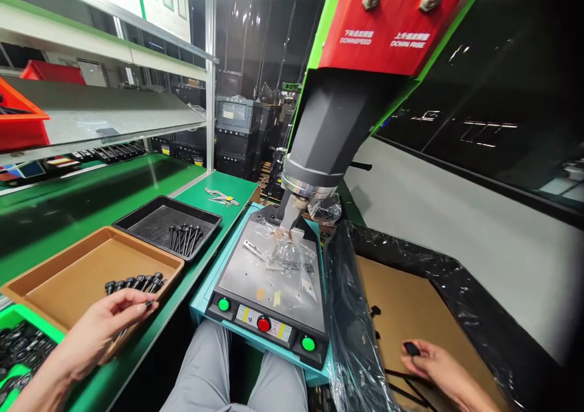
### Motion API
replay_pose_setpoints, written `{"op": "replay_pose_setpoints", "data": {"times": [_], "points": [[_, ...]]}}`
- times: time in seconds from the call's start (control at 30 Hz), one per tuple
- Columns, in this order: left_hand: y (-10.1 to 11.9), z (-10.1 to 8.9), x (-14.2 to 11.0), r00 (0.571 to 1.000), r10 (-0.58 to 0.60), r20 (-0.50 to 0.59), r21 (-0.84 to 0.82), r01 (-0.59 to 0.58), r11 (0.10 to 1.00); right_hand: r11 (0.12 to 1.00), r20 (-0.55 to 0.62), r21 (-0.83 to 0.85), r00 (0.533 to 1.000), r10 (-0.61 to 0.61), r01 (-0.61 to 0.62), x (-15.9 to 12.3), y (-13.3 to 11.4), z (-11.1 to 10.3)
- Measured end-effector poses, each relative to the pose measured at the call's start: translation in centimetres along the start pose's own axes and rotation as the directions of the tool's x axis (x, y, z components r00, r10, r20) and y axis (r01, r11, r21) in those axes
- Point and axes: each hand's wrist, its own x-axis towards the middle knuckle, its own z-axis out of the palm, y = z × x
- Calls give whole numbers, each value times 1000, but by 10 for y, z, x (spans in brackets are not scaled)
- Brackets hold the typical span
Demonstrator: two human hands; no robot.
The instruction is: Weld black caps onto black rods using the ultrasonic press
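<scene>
My left hand [103,324] is over the near right edge of the brown tray [73,260], fingertips pinched on a small black piece [149,303]. Just beyond it in that tray lie several black knob-headed parts [137,281]. My right hand [435,366] is over a cardboard box [406,302] with a black plastic liner, its fingers closed on a black knob-like part [412,348]; whether a shaft extends from it is hard to see. Thin black rods [406,378] show below that hand, and small black ends [375,310] lie by the liner.
Between my hands stands a press [314,132] with a metal bed [255,278], clear plastic-wrapped fixture [292,254], green buttons and a red one [264,323]. A black tray [150,220] holds several ribbed black shafts. Pliers [222,197] lie behind; a green bin [34,321] holds black rings.
</scene>
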Motion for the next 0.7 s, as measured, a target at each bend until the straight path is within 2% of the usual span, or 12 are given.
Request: {"op": "replay_pose_setpoints", "data": {"times": [0.1, 0.17, 0.23, 0.3, 0.4, 0.47, 0.53, 0.7], "points": [[10, 48, 13, 985, 12, 171, -248, 31, 968, 994, 30, 94, 998, 55, -58, -10, -29, -9], [18, 84, 20, 961, 30, 274, -326, 63, 943, 997, 101, 69, 994, -30, 23, -34, -48, 2], [28, 120, 23, 925, 72, 373, -370, 77, 926, 984, 229, 88, 958, -172, 156, -66, -66, 29], [36, 154, 23, 892, 116, 438, -404, 80, 911, 948, 339, 105, 885, -319, 302, -96, -80, 67], [42, 190, 19, 876, 171, 450, -431, 45, 901, 905, 465, 219, 776, -426, 365, -126, -90, 123], [42, 204, 17, 873, 217, 438, -440, -2, 898, 894, 509, 323, 739, -441, 311, -135, -93, 150], [39, 209, 15, 861, 253, 441, -441, -38, 897, 879, 513, 379, 726, -459, 289, -139, -95, 165], [31, 209, 16, 840, 263, 475, -438, -34, 898, 855, 514, 409, 693, -505, 320, -139, -100, 173]]}}
